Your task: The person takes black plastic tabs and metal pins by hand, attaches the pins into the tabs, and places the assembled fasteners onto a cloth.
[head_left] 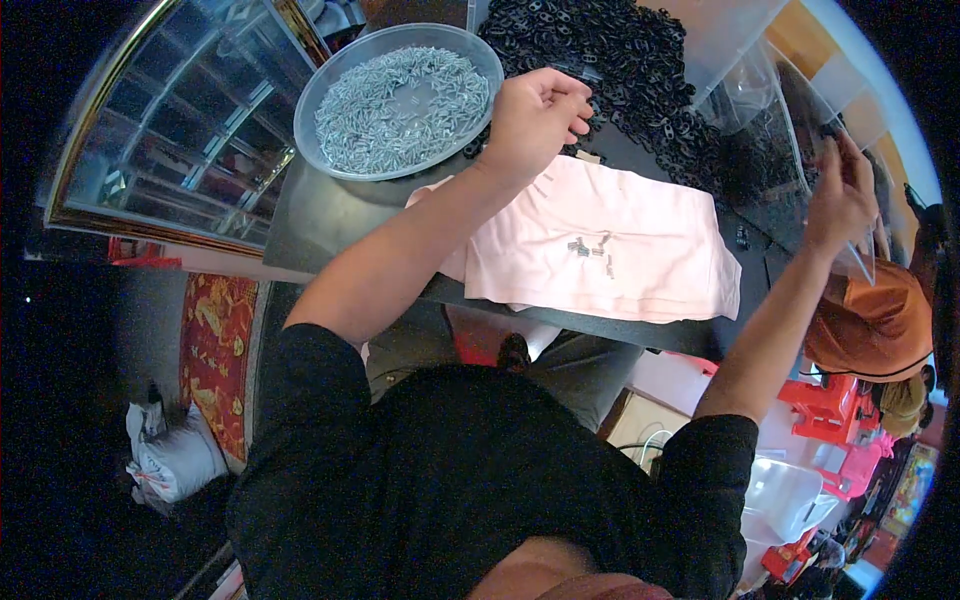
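My left hand (pixel 540 115) is raised over the near edge of a heap of small black pieces with holes (pixel 590 40). Its fingers are curled together, and what they may hold is hidden. A round translucent basin (pixel 312 118) full of small silver metal pins (pixel 400 110) stands to its left. Below the hand lies a folded pale pink cloth (pixel 660 235), with several small metal pieces (pixel 590 248) on it. Off to the right, my right hand (pixel 845 195) is up beside a clear plastic sheet or wall (pixel 800 120). Its fingers are bent; their contents cannot be made out.
A gold-framed glass panel (pixel 190 110) leans at the left of the dark table (pixel 330 220). Another person in an orange garment (pixel 870 320) is close on the right. Red stools (pixel 825 400) stand beyond, and a white sack (pixel 180 460) lies on the floor at left.
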Action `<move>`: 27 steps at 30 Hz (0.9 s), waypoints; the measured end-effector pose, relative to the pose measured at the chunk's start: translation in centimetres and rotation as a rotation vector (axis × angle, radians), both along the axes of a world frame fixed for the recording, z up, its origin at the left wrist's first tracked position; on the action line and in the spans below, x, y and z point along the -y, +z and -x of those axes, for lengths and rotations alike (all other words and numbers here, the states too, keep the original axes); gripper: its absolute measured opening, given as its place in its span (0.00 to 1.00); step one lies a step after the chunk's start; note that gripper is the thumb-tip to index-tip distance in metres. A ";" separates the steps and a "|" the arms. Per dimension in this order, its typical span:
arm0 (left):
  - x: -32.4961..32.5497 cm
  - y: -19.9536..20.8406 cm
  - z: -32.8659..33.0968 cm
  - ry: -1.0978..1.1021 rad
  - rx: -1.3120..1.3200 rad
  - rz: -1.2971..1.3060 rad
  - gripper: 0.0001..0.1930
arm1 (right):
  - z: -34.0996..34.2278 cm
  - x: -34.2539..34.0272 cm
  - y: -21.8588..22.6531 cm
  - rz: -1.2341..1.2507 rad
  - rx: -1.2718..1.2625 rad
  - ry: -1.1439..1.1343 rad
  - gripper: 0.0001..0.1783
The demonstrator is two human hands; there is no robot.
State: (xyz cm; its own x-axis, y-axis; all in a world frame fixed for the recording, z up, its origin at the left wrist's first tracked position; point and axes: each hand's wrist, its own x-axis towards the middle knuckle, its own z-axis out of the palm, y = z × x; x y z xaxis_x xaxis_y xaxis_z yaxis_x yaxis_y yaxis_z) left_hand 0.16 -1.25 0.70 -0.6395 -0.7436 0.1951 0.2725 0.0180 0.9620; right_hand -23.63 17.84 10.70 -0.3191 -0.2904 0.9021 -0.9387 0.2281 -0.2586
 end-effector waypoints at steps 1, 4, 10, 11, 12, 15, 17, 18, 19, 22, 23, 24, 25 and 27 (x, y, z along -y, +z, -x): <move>0.2 -0.3 0.1 0.009 0.080 0.090 0.08 | 1.3 -0.7 0.3 -0.056 -0.021 -0.075 0.11; 0.0 -1.2 0.3 0.075 0.195 0.518 0.05 | 3.8 -1.7 0.4 -0.185 -0.294 -0.458 0.10; -1.7 -2.0 1.2 0.039 0.592 1.285 0.04 | -5.0 1.7 -1.4 0.007 -0.230 0.024 0.07; -1.6 -2.1 1.1 0.038 0.600 1.287 0.04 | -5.6 2.8 -2.9 0.007 -0.181 0.124 0.07; -1.6 -2.2 1.0 0.038 0.610 1.288 0.04 | -6.4 3.6 -3.9 -0.076 -0.143 0.189 0.07; -1.7 -1.9 1.4 0.024 0.614 1.258 0.05 | -7.8 5.0 -6.3 -0.211 0.081 0.399 0.05; -1.7 -1.6 1.3 0.019 0.628 1.223 0.06 | -9.3 5.0 -6.6 -0.416 0.377 0.499 0.03; -1.8 -1.5 1.2 0.007 0.624 1.229 0.05 | -9.5 4.5 -6.7 -0.423 0.378 0.496 0.03; -1.8 -1.4 1.0 0.001 0.627 1.234 0.06 | -9.8 4.2 -6.7 -0.566 0.566 0.638 0.03; -1.6 -1.5 1.1 -0.011 0.646 1.267 0.09 | -10.0 3.4 -6.3 -0.858 0.726 0.861 0.04; -1.5 -1.5 1.2 -0.012 0.645 1.264 0.09 | -10.1 3.2 -6.2 -0.998 0.692 0.937 0.05; -1.5 -1.5 1.3 -0.021 0.656 1.262 0.10 | -10.5 3.4 -6.6 -0.989 0.553 1.026 0.07; -1.5 -1.6 1.4 -0.030 0.668 1.260 0.10 | -11.0 3.6 -6.6 -0.993 0.555 1.026 0.07; -1.5 -1.8 1.3 -0.019 0.654 1.269 0.10 | -12.1 4.0 -6.6 -1.064 0.439 1.076 0.08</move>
